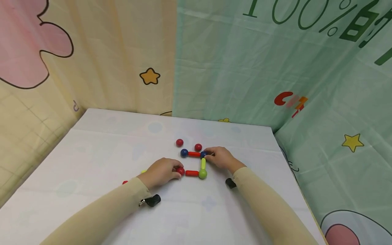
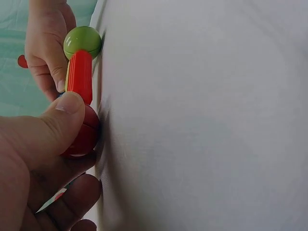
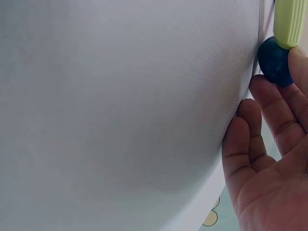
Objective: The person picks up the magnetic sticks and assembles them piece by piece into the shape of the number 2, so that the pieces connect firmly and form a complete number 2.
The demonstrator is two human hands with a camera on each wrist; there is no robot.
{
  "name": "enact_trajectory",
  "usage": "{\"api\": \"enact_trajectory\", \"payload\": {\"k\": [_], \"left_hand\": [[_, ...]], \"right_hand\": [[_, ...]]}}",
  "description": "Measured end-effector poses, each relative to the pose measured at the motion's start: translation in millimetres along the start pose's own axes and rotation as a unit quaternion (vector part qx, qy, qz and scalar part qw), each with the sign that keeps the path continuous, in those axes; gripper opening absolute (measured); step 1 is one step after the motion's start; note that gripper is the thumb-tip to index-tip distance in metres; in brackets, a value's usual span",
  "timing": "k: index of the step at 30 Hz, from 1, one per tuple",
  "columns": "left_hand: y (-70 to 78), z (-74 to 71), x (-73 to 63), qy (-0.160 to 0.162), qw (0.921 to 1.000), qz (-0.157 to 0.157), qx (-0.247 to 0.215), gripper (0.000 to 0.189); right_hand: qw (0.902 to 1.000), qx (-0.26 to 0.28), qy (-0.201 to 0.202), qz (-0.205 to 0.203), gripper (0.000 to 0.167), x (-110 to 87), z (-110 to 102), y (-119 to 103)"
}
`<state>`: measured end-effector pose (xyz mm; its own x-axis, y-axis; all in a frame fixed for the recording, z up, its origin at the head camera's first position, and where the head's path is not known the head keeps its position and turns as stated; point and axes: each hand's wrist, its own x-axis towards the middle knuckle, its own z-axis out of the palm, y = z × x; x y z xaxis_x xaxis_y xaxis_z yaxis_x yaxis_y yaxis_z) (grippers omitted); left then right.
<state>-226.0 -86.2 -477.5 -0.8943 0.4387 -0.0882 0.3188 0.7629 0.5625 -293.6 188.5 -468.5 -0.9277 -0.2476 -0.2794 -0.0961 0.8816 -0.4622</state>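
My left hand pinches a red ball between thumb and fingers. In the left wrist view this ball meets one end of a ribbed red rod, whose far end touches a green ball. From the green ball a yellow-green rod runs up to a blue ball, which my right hand holds by thumb and fingertips. Another red rod joins that ball to a second blue ball on the left. In the right wrist view fingers partly cover the held blue ball.
Two loose red balls lie on the white table beyond the joined pieces. Partly behind the left forearm are a red piece and a yellow piece. Printed curtains stand behind the table and along its sides.
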Motion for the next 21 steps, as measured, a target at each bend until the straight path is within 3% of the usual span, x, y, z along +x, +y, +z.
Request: {"api": "enact_trajectory", "payload": {"k": [9, 21], "left_hand": [[6.6, 1.7, 2.7, 0.005, 0.9999, 0.006, 0.013, 0.029], [6.0, 4.0, 3.7, 0.000, 1.0000, 0.000, -0.004, 0.034]], "right_hand": [[1.0000, -0.002, 0.002, -0.005, 0.039, 0.3, 1.0, -2.3], [1.0000, -0.003, -0.002, -0.002, 0.039, 1.8, 0.1, 1.1]]}}
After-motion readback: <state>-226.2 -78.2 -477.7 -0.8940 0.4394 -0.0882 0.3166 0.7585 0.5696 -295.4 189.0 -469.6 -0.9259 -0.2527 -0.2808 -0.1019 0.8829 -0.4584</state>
